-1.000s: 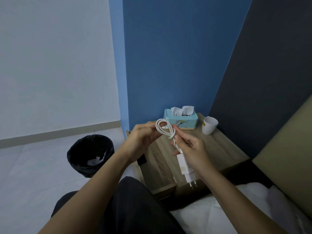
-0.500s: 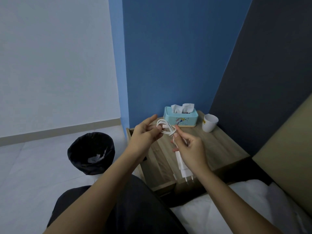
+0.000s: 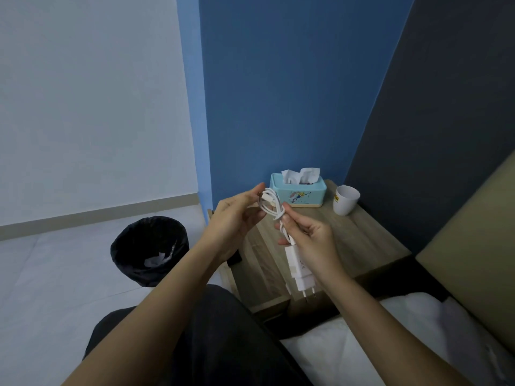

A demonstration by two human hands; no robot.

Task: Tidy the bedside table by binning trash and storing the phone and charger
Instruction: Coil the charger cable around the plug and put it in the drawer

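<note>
I hold a white charger over the wooden bedside table. My right hand grips the plug block and pinches the coiled white cable at its base, the prongs pointing down. My left hand holds the cable loop from the left, thumb and forefinger at its top end. A black bin with crumpled paper inside stands on the floor to the left of the table. No phone is in view.
A turquoise tissue box and a white cup stand at the back of the table against the blue wall. White bedding lies at lower right, with a tan headboard beside it. My dark trouser leg is below.
The cable coil has been drawn tighter between my hands. My left fingers have shifted to the top of the loop, and both hands sit slightly lower over the table.
</note>
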